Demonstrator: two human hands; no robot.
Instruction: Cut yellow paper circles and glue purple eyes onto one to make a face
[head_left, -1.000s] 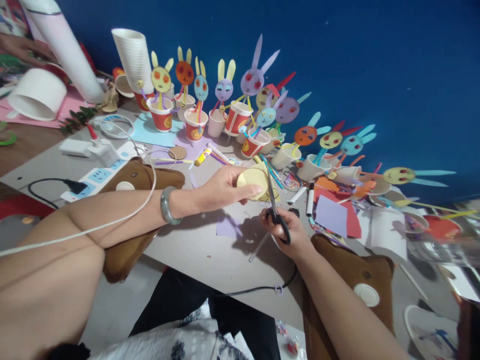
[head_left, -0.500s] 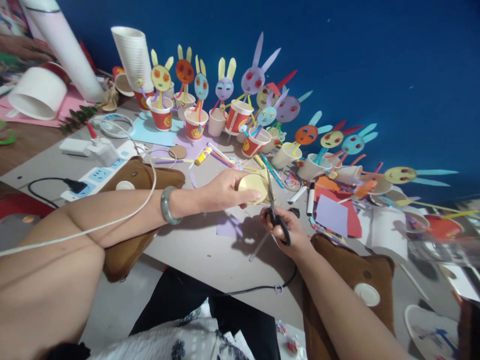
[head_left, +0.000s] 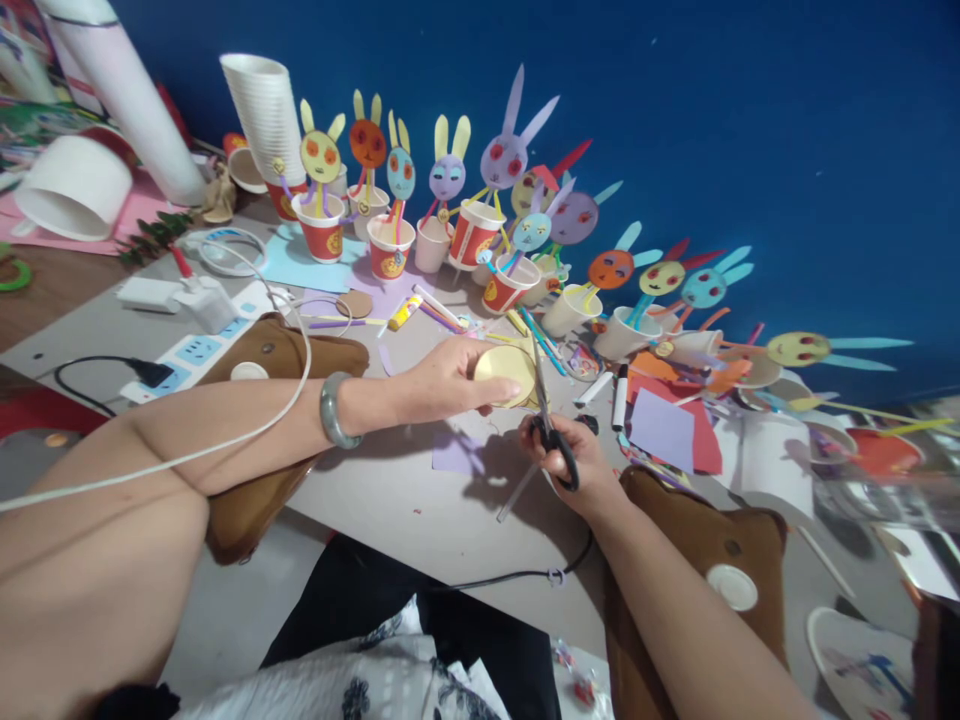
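Above table [head_left: 397, 490], left hand [head_left: 446, 378] pinches yellow paper disc [head_left: 499, 362], right hand [head_left: 591, 470] grips scissors [head_left: 551, 433]; co-worker's hand gone from upper left.

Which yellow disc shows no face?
The disc in the left hand, by the scissors: its visible side is blank. The yellow bunny heads show eyes and have ears.

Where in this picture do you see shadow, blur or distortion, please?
Head view, centre: dark shadow falls on the pale grey tabletop beside the right hand; head view, right edge: the red-orange round cup looks smeared and stretched; head view, middle: the round yellow paper piece is clearer, its outline readable.
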